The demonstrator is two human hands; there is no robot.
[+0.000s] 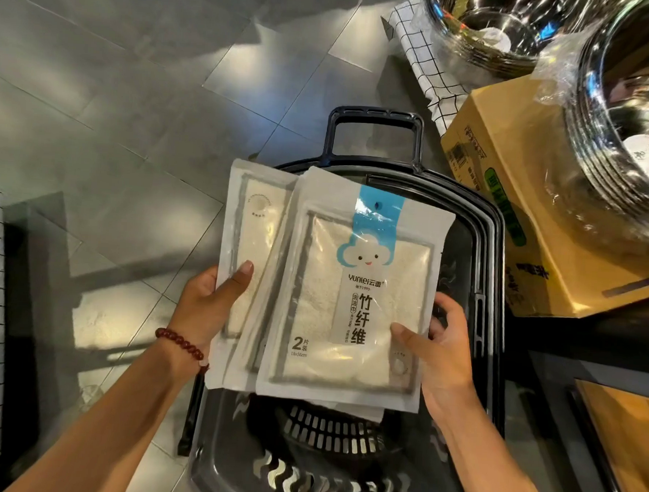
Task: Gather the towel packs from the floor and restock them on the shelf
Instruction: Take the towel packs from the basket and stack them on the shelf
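Left hand (pixel 208 301), right hand (pixel 440 346) at edges of towel packs (pixel 325 268)

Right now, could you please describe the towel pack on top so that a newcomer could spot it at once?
Find the dark plastic basket on the grey tiled floor; above it the left hand and right hand hold clear towel packs. The front pack, under the right thumb, alone shows a blue strip with a smiling white cloud.

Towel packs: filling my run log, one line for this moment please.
left hand: holds rear towel pack | right hand: holds front towel pack | below: dark basket
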